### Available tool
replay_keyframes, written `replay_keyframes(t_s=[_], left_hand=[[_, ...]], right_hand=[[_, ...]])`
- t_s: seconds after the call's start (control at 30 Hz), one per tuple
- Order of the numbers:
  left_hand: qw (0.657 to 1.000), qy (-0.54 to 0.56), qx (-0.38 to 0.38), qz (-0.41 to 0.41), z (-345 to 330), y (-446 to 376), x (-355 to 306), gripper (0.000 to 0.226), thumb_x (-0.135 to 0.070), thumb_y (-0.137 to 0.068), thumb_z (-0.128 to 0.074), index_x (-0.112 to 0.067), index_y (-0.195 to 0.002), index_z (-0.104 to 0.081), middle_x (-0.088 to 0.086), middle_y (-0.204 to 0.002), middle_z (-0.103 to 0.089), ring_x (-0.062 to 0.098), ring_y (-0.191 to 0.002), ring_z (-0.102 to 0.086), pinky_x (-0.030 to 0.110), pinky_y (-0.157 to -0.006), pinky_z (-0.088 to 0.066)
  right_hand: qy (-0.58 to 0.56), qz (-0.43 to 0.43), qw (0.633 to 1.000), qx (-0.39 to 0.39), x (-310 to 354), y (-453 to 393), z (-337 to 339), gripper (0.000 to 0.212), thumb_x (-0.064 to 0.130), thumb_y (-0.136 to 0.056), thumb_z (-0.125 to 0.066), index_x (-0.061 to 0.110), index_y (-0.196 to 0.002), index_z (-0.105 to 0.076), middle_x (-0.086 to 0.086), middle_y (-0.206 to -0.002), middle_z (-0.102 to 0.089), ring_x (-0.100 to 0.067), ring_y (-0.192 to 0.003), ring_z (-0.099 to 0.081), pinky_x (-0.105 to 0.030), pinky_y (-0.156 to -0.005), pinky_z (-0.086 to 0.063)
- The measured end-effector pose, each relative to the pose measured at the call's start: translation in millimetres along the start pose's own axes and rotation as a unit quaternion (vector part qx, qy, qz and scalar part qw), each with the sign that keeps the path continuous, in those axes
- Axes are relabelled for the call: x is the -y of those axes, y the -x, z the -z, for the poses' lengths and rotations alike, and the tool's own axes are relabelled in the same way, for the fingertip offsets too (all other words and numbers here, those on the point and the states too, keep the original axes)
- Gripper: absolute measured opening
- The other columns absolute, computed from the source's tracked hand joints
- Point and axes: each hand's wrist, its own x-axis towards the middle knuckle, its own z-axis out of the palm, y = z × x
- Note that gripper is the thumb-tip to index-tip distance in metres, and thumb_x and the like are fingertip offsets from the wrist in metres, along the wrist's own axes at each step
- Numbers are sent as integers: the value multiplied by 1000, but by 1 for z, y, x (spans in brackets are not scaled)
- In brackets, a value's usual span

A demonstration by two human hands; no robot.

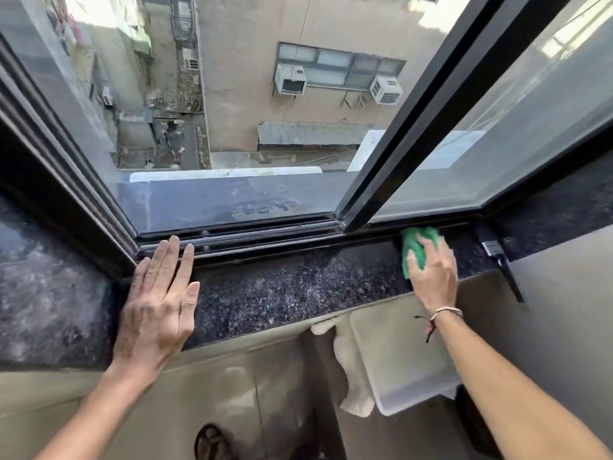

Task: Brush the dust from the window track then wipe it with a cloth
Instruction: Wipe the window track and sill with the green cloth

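Note:
The black window track [265,235] runs along the bottom of an open sliding window, above a dark speckled stone sill [292,287]. My right hand [433,277] presses a green cloth [414,244] against the track's right part, just below the black sash frame [391,154]. My left hand [159,300] lies flat on the sill at the left corner, fingers spread, fingertips touching the track's edge. A black-handled brush [501,260] lies on the sill to the right of the cloth, its handle hanging over the edge.
The window is open at the centre, with a drop to a courtyard and a beige building beyond. Below the sill stand a clear plastic bin [408,366] and a pale cloth [351,376]. A sandalled foot [212,443] shows on the floor.

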Motion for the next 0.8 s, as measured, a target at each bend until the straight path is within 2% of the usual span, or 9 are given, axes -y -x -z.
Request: replay_keyframes(t_s=[0.17,0.37,0.47,0.53,0.57,0.63,0.7,0.73,0.8], left_hand=[[1000,1,13,11,4,-1,-5,61,-31,-104,-33,1,-156,-37,21,-167,-31,34,-157,-28,54,-129,-21],[999,11,31,24,-2,-7,-3,68,-45,-109,-19,0,-156,-37,20,-167,-31,35,-157,-29,52,-131,-19],[997,57,37,33,1,-10,-10,75,-50,-108,-15,3,-154,-39,22,-166,-32,36,-156,-27,56,-130,-19],[988,137,31,68,9,-15,-29,70,-46,-104,-28,3,-152,-44,21,-165,-36,33,-156,-28,53,-129,-21],[977,188,31,94,13,-17,-44,67,-44,-103,-34,0,-150,-50,19,-163,-43,31,-154,-35,50,-127,-28],[942,290,41,165,22,-23,-80,55,-51,-98,-46,-17,-135,-66,9,-140,-68,27,-130,-63,40,-108,-50],[869,421,88,246,32,-33,-117,42,-62,-89,-63,-28,-110,-77,-2,-105,-82,21,-98,-78,32,-82,-62],[823,480,128,275,33,-38,-134,41,-62,-84,-74,-25,-101,-79,1,-95,-84,22,-90,-79,31,-75,-64],[762,544,204,285,32,-44,-166,46,-57,-74,-81,-17,-97,-81,7,-92,-84,18,-83,-78,26,-67,-63]], right_hand=[[-55,-146,985,-67,69,39,-20,62,42,-78,-65,22,-136,-59,-22,-152,-50,-35,-146,-42,-50,-120,-32],[-88,47,995,8,167,127,-27,52,32,-71,-63,27,-122,-67,-13,-135,-66,-31,-130,-58,-46,-109,-46],[-211,37,974,79,196,143,-14,38,31,-74,-53,32,-109,-69,0,-107,-77,-19,-97,-69,-28,-83,-52],[-397,-82,907,117,200,140,3,32,29,-73,-51,31,-97,-73,4,-83,-76,-14,-74,-64,-25,-67,-46],[-506,-150,838,137,197,138,11,30,25,-72,-51,28,-90,-75,5,-78,-73,-14,-72,-61,-25,-63,-46],[-690,-256,645,205,186,136,27,28,19,-72,-51,23,-84,-76,0,-80,-70,-20,-76,-60,-28,-61,-47],[-778,-290,502,242,167,136,40,27,26,-78,-57,20,-95,-76,-7,-90,-74,-25,-77,-68,-33,-65,-53],[-796,-279,473,254,158,134,47,33,32,-83,-59,14,-105,-77,-12,-97,-77,-27,-81,-73,-36,-69,-57],[-812,-242,457,271,139,129,63,54,44,-87,-66,3,-123,-72,-21,-113,-75,-31,-94,-75,-41,-77,-62]])
